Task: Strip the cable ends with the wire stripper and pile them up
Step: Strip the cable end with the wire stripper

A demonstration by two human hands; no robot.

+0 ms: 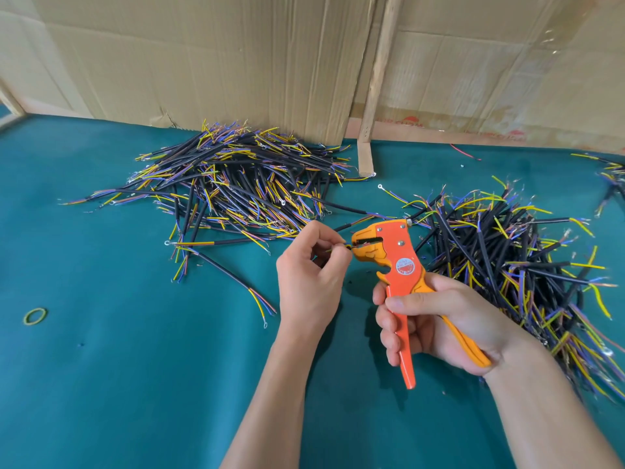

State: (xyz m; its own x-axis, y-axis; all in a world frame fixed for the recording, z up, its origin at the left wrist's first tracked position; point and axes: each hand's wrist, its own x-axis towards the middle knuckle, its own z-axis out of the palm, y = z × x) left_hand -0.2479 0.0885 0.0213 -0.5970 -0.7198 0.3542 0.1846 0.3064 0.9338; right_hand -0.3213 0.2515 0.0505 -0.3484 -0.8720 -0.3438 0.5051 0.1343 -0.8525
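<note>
My right hand [439,319] grips the two handles of an orange wire stripper [395,262], jaws pointing left. My left hand [311,275] pinches the thin end of a cable [338,247] and holds it at the stripper's jaws; most of that cable is hidden behind the fingers. A big pile of black cables with yellow, blue and brown cores [236,184] lies at the back left of the green table [118,367]. A second pile [514,265] lies to the right, behind the stripper.
Cardboard sheets [203,55] and a wooden post [372,96] wall off the back of the table. A yellow-green rubber band [35,316] lies at the left. Loose cables [230,275] lie in front of the left pile. More cables [612,177] sit at the far right edge.
</note>
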